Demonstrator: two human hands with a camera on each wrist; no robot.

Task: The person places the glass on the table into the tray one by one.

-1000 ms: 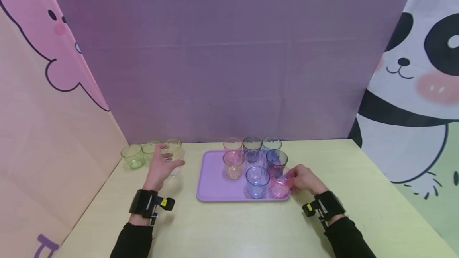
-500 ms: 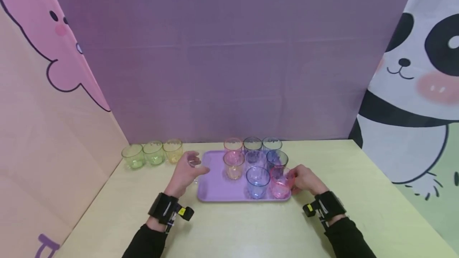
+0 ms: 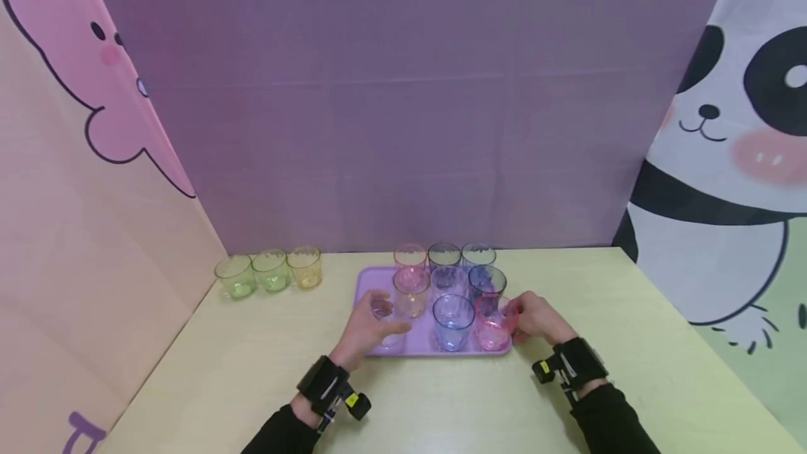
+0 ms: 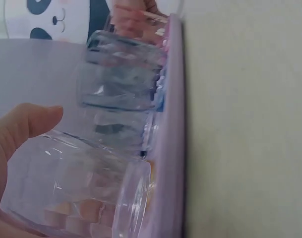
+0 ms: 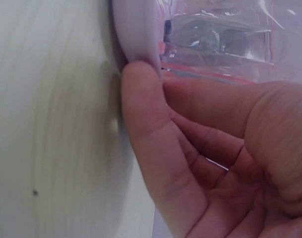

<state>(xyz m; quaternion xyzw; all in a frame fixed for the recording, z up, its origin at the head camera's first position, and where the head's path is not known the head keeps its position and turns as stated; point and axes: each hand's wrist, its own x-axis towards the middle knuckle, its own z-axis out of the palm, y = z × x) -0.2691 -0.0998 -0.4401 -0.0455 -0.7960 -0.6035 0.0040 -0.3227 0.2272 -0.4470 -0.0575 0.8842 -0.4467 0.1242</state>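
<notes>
A clear drinking glass (image 4: 86, 183) sits in the grip of my left hand (image 3: 368, 328), thumb on the near side and fingers seen through the glass. It is upright at the front left part of the purple tray (image 3: 372, 277); whether its base touches the tray I cannot tell. At the tray's front right corner my right hand (image 3: 538, 317) pinches the rim, as the right wrist view shows, close beside a pink glass (image 3: 493, 335). A blue glass (image 3: 452, 324) stands left of the pink one. Behind it is a yellowish glass (image 3: 411, 296).
More glasses stand in rows on the tray, among them a dark one (image 3: 487, 282) and a pink one (image 3: 410, 256) at the back. Two green glasses (image 3: 235, 279) and a yellow glass (image 3: 305, 270) line the table's back left. A purple cloth (image 3: 403, 104) hangs behind.
My left hand has carried the clear glass rightward and nearer, from beside the yellow glass to the tray's front left. My right hand has stayed at the tray's corner.
</notes>
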